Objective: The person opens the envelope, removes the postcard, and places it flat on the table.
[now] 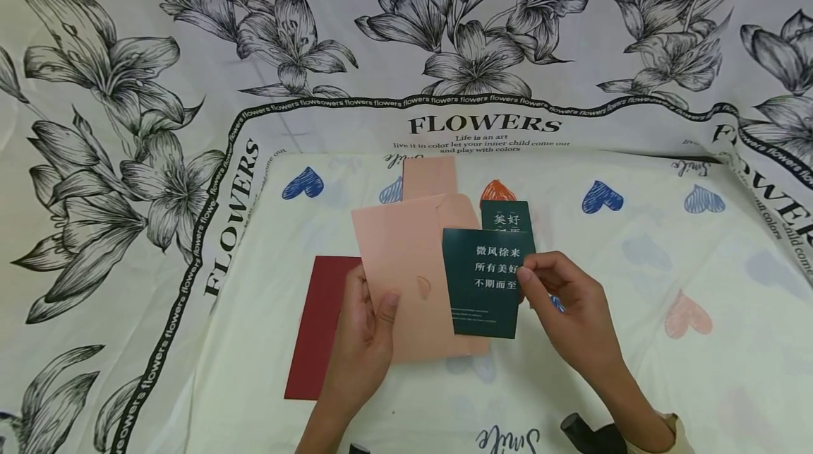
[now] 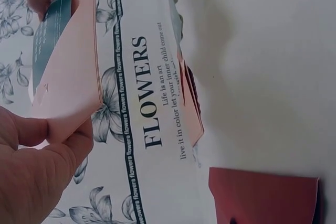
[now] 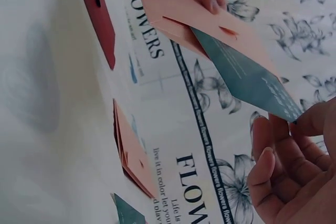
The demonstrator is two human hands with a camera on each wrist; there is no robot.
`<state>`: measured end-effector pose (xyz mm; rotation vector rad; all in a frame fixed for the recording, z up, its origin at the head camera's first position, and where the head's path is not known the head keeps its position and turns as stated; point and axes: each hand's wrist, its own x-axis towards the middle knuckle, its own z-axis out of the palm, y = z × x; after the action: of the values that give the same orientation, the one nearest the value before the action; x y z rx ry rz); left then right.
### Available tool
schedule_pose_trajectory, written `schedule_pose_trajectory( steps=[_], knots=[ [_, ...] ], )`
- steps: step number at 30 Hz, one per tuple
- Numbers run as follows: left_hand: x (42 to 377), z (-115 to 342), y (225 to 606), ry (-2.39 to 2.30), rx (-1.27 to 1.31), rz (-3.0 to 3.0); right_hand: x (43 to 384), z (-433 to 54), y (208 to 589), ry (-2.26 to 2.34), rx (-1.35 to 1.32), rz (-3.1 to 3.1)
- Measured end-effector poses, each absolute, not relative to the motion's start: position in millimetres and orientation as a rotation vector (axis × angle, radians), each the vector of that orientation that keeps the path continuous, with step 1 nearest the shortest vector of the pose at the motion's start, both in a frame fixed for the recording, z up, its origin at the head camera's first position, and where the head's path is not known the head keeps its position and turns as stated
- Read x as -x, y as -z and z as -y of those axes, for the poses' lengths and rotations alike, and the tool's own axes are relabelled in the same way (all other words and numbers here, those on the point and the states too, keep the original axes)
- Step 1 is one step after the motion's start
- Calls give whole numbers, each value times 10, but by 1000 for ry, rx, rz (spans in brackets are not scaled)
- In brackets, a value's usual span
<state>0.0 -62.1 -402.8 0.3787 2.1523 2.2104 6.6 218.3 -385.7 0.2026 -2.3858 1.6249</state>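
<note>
My left hand point(image 1: 358, 348) holds a pale pink envelope point(image 1: 403, 249) by its lower left side, thumb on the front. In the left wrist view, the thumb and fingers of that hand pinch the corner of the envelope point(image 2: 73, 72). A dark green card point(image 1: 483, 313) with white Chinese lettering sticks out of the envelope's right side. My right hand point(image 1: 574, 316) pinches the card's outer right edge between thumb and fingers. From the right wrist, the card point(image 3: 247, 74) slants into the envelope's slit-like opening, its inner part hidden.
On the cloth point(image 1: 635, 383) with printed hearts, a dark red envelope point(image 1: 311, 334) lies to the left, partly behind my left hand. More pink envelopes point(image 1: 430, 177) and another green card point(image 1: 508, 215) lie beyond the held envelope, partly covered in the head view.
</note>
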Motion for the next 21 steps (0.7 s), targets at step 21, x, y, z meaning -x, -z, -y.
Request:
schedule_pose_trajectory(
  steps=[21],
  knots=[
    [2,711,4054,-2287,-363,-2059,-13,-2611,3674,-1524,-36,2299]
  ],
)
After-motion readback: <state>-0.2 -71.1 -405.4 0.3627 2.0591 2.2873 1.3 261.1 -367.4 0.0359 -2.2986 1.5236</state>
